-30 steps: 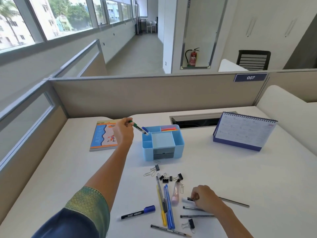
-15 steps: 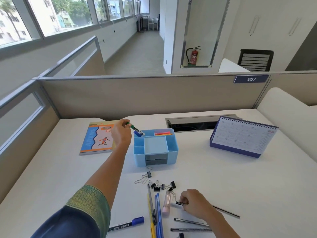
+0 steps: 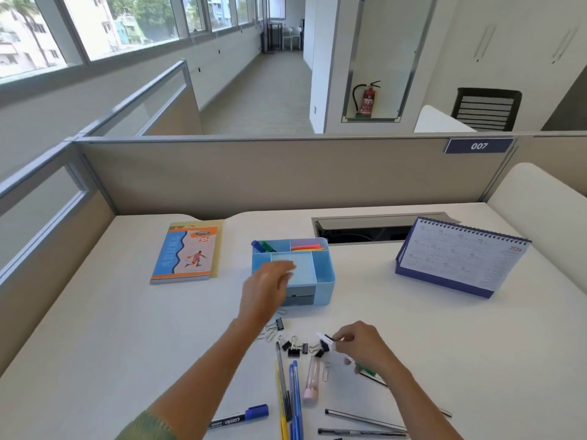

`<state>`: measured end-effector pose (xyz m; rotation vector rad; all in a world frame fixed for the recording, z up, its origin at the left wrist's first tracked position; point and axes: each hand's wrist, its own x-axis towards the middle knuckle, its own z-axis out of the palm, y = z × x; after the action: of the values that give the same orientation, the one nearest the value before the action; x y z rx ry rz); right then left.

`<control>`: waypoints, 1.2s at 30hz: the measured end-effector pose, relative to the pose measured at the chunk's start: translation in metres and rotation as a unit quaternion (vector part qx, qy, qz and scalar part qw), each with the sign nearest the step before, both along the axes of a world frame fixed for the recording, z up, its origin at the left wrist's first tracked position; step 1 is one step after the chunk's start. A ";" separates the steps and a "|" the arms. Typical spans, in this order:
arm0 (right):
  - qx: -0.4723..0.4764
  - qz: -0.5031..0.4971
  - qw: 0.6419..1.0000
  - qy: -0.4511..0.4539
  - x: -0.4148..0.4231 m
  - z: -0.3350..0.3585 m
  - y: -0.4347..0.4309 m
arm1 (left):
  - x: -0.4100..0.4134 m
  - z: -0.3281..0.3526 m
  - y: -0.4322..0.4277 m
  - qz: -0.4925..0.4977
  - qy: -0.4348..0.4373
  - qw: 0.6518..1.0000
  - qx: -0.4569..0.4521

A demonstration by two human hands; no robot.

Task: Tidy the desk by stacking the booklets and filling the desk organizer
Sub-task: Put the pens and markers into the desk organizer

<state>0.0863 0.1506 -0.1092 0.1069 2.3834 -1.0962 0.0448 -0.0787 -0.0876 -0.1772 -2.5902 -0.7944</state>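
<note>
Above the binder clips [image 3: 293, 347], the right hand [image 3: 362, 346] has its grip pinched on a marker [image 3: 328, 339]. The left hand [image 3: 266, 287], released and empty, hangs before the blue organizer [image 3: 324, 277] on the worktop [image 3: 127, 328]; the booklet [image 3: 187, 250] lies leftward.

The left hand [image 3: 265, 289] has let go of the green marker [image 3: 269, 246], now in the organizer [image 3: 324, 281], and drawn back empty, while the right hand [image 3: 362, 346] has lifted a white-and-green marker [image 3: 327, 338].

Bright daylight floods in from the long row of glass windows [image 3: 104, 30] upper left; shadows are soft, the left hand [image 3: 266, 289] motion-blurred, partition lines bow at the edges.
</note>
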 end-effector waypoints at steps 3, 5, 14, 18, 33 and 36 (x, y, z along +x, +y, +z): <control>-0.080 -0.081 0.993 -0.038 -0.015 0.013 -0.015 | 0.048 -0.028 0.032 -0.177 -0.049 0.978 -0.099; -0.092 -0.117 0.986 -0.074 -0.024 0.019 -0.024 | 0.069 -0.041 0.046 -0.197 -0.099 0.971 -0.090; -0.168 -0.200 0.958 -0.116 -0.034 0.035 -0.047 | 0.069 -0.037 0.047 -0.068 -0.112 0.991 -0.022; -0.229 -0.190 0.945 -0.137 -0.036 0.043 -0.048 | 0.061 -0.035 0.033 -0.087 -0.110 0.990 -0.006; 0.112 0.180 0.977 0.039 0.013 -0.022 -0.087 | 0.017 0.028 -0.045 0.120 0.044 0.930 0.345; 0.069 0.249 0.962 0.089 0.032 -0.019 -0.102 | 0.000 0.041 -0.052 0.156 0.065 0.927 0.335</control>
<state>0.1182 0.0488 -0.1284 -0.5362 2.4441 -0.7228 0.0448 -0.1308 -0.0469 0.3635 -2.0078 -1.4173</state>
